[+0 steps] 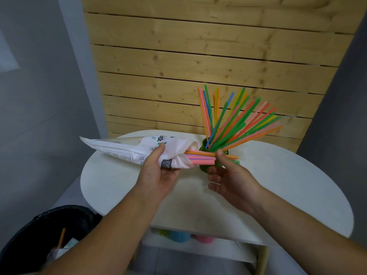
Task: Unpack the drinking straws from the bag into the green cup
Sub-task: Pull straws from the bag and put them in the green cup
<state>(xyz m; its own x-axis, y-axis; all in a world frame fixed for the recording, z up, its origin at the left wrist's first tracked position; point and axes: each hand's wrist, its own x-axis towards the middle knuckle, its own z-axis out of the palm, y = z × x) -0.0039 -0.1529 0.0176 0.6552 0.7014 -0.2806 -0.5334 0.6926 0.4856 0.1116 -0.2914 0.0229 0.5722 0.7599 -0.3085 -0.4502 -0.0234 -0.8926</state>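
Observation:
My left hand [158, 175] grips the white printed plastic bag [139, 149] near its open mouth and holds it above the table, mouth pointing right. Several coloured straws [200, 157] stick out of the mouth. My right hand [230, 175] pinches the ends of these straws between thumb and fingers, just in front of the green cup [204, 147]. The cup stands on the white table [278, 185] and holds several straws [238, 120] that fan out up and to the right. My right hand hides the cup's lower right side.
A wooden slat wall [198, 56] rises right behind the table. A black bin [49, 235] with rubbish sits on the floor at lower left. Green, blue and pink cups [184, 236] lie on a shelf under the tabletop.

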